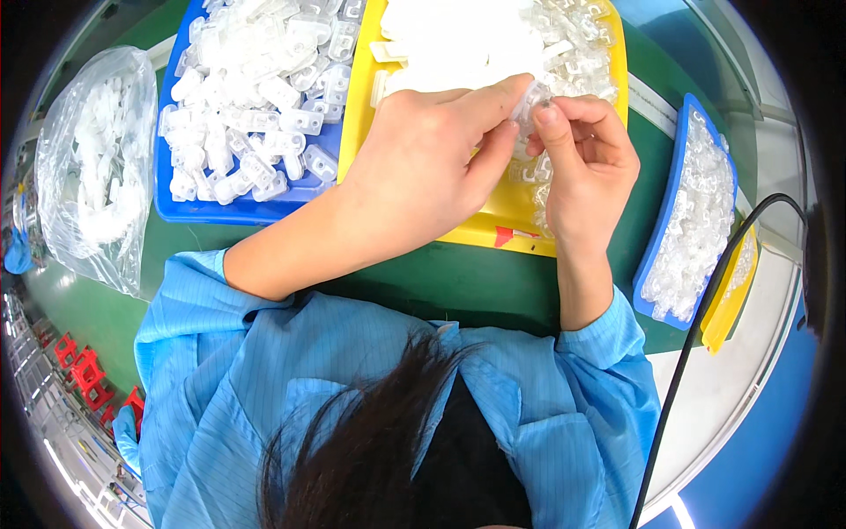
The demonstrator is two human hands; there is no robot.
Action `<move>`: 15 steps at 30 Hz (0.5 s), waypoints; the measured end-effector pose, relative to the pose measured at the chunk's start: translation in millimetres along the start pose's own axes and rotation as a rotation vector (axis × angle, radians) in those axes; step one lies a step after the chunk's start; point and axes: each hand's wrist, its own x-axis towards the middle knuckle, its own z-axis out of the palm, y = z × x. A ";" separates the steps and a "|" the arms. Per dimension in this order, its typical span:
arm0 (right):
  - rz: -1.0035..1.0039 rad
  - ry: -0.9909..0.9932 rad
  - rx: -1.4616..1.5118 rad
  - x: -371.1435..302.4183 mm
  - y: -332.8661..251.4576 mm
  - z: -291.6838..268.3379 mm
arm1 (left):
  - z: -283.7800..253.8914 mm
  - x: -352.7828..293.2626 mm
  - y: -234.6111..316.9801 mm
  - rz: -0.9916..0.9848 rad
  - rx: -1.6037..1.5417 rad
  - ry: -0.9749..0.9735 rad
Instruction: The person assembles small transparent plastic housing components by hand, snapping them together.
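Observation:
Between the fingertips of both hands is a small clear plastic part (529, 99), held above the yellow tray (476, 231). My left hand (432, 154) reaches across from the left and pinches it with thumb and index finger. On its other side, my right hand (586, 159) grips the same part between thumb and fingers. Fingers cover much of it, so its exact shape is hidden. Under and beyond the hands, the yellow tray holds glaring white pieces (458, 44) and, to their right, clear plastic pieces (582, 53).
Left of the yellow tray, a blue tray (256, 212) is heaped with clear plastic pieces. A transparent bag (92, 176) of white parts lies farther left on the green table (414, 282). At right are another blue tray (683, 212), a yellow tray (727, 300) and a black cable (696, 335).

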 end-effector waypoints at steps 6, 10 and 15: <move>0.005 0.016 -0.053 -1.6 -1.4 3.4 | 6.7 -4.1 -3.4 0.120 0.031 0.065; -0.010 0.044 -0.034 -3.2 1.7 4.9 | 7.2 -7.0 1.3 0.039 0.121 0.034; -0.007 0.071 -0.084 -6.0 3.9 8.0 | 12.3 -10.0 -3.7 0.039 0.148 0.038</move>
